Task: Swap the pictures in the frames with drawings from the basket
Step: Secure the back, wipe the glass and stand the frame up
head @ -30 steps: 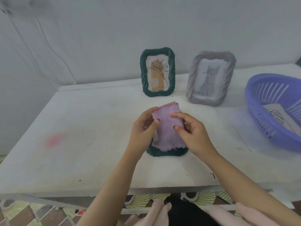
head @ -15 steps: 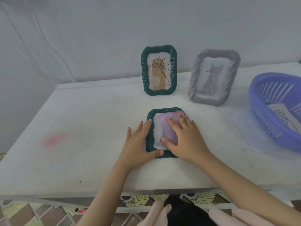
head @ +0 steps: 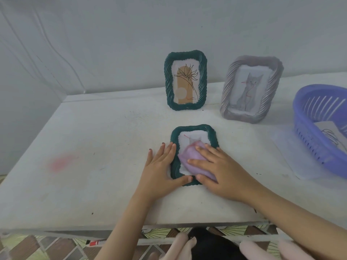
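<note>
Left hand [head: 163, 167] lies flat on the white table [head: 90, 147], fingers spread, thumb and palm edge braced against the left rim of the flat green frame [head: 212, 135]; it grips nothing.

That frame lies face up near the table's front edge and shows a cat picture with a red line.

Right hand [head: 223, 172] presses a lilac cloth [head: 189, 160] onto the frame's face, fingers spread over the cloth, not clamped. Looks like wiping.

Behind, upright green frame [head: 185, 80] holds a plant drawing.

To its right, grey frame [head: 251, 89] leans back with a cat picture.

Far right, blue basket [head: 308, 128] holds a line drawing [head: 330, 134], still unused.

Judgement: which swaps are done cannot be told; at least one drawing remains.
</note>
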